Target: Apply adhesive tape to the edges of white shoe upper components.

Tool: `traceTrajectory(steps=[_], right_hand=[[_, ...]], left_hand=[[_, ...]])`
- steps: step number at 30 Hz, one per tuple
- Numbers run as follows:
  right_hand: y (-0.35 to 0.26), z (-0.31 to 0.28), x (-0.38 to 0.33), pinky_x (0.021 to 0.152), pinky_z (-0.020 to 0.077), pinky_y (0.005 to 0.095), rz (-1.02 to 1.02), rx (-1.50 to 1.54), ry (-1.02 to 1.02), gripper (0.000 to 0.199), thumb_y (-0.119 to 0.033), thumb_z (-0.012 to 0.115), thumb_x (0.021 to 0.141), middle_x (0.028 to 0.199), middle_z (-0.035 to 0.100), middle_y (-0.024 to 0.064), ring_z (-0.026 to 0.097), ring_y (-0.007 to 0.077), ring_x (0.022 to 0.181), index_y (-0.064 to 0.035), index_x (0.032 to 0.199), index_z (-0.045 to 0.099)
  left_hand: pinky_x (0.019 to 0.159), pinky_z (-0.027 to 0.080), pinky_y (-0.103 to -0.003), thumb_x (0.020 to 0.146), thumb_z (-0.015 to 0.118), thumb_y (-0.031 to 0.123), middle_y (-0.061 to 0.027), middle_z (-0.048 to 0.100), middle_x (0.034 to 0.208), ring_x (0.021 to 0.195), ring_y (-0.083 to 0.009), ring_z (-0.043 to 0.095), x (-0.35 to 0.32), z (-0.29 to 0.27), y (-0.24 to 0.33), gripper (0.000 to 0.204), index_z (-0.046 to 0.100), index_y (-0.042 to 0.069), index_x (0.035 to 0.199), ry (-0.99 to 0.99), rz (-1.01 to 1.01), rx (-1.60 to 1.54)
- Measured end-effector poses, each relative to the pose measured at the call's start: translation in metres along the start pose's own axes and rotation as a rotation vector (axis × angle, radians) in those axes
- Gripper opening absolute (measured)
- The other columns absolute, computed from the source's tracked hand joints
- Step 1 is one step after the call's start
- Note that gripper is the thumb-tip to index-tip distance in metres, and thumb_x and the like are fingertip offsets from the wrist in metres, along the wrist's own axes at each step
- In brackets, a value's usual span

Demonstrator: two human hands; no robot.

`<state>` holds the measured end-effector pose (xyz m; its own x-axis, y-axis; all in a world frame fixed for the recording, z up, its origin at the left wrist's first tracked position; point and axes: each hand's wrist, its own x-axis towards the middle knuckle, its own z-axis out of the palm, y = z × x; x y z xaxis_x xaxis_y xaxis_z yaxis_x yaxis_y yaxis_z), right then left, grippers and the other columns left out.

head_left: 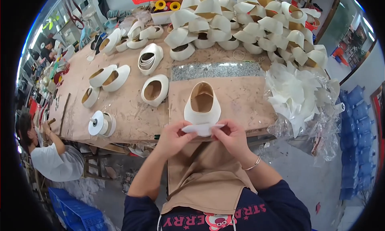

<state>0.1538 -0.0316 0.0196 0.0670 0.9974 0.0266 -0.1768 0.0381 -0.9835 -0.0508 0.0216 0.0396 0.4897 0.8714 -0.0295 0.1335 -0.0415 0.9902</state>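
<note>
A cream shoe upper with a tan lining rests at the table's front edge, its opening facing up. Just in front of it, a thin white curved piece is stretched between my hands. My left hand pinches its left end between thumb and fingers. The right end is pinched by my right hand, whose wrist wears a bracelet. Whether the white piece touches the upper's toe, I cannot tell. A plastic bag of white cut pieces lies to the right of my hands.
Many cream uppers are piled at the back; loose ones stand left of centre. A white spool sits at the front left. A granite slab lies behind the upper. Another person works at left; blue water jugs stand right.
</note>
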Motion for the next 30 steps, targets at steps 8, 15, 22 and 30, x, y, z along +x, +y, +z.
traceTrajectory(steps=[8, 15, 22, 30], right_hand=[[0.015, 0.009, 0.011, 0.058, 0.0446, 0.0196, -0.126, -0.448, 0.116, 0.026, -0.004, 0.07, 0.08, 0.075, 0.061, 0.0017, 0.054, 0.0048, 0.064, 0.0, 0.101, 0.055], [0.036, 0.004, 0.005, 0.059, 0.0471, 0.0211, -0.288, -0.498, 0.127, 0.03, -0.002, 0.07, 0.08, 0.077, 0.06, 0.0032, 0.057, 0.0068, 0.067, -0.001, 0.105, 0.053], [0.024, 0.004, 0.003, 0.06, 0.0512, 0.0302, -0.349, -0.697, 0.103, 0.026, -0.005, 0.07, 0.077, 0.081, 0.062, 0.0111, 0.062, 0.021, 0.067, -0.0022, 0.099, 0.058], [0.016, 0.006, 0.011, 0.058, 0.0504, 0.0272, -0.318, -0.75, 0.104, 0.025, -0.007, 0.071, 0.078, 0.075, 0.063, 0.0087, 0.063, 0.0155, 0.063, -0.0019, 0.098, 0.058]], left_hand=[[0.06, 0.044, -0.019, 0.08, 0.066, 0.001, 0.0003, 0.061, 0.077, 0.067, -0.0045, 0.056, 0.018, -0.004, -0.021, 0.019, 0.058, -0.001, 0.097, 0.063, -0.075, 0.132], [0.057, 0.044, -0.021, 0.08, 0.065, -0.002, -0.0015, 0.058, 0.072, 0.064, -0.0047, 0.055, 0.007, 0.008, -0.03, 0.029, 0.052, 0.0, 0.106, 0.17, 0.099, 0.209], [0.06, 0.047, -0.023, 0.079, 0.065, -0.003, -0.003, 0.058, 0.071, 0.065, -0.0072, 0.058, 0.0, 0.005, -0.038, 0.032, 0.052, 0.001, 0.108, 0.145, 0.251, 0.354], [0.061, 0.048, -0.023, 0.079, 0.066, -0.001, -0.0045, 0.06, 0.072, 0.067, -0.0081, 0.059, 0.003, 0.007, -0.033, 0.036, 0.051, 0.0, 0.111, 0.194, 0.108, 0.27]])
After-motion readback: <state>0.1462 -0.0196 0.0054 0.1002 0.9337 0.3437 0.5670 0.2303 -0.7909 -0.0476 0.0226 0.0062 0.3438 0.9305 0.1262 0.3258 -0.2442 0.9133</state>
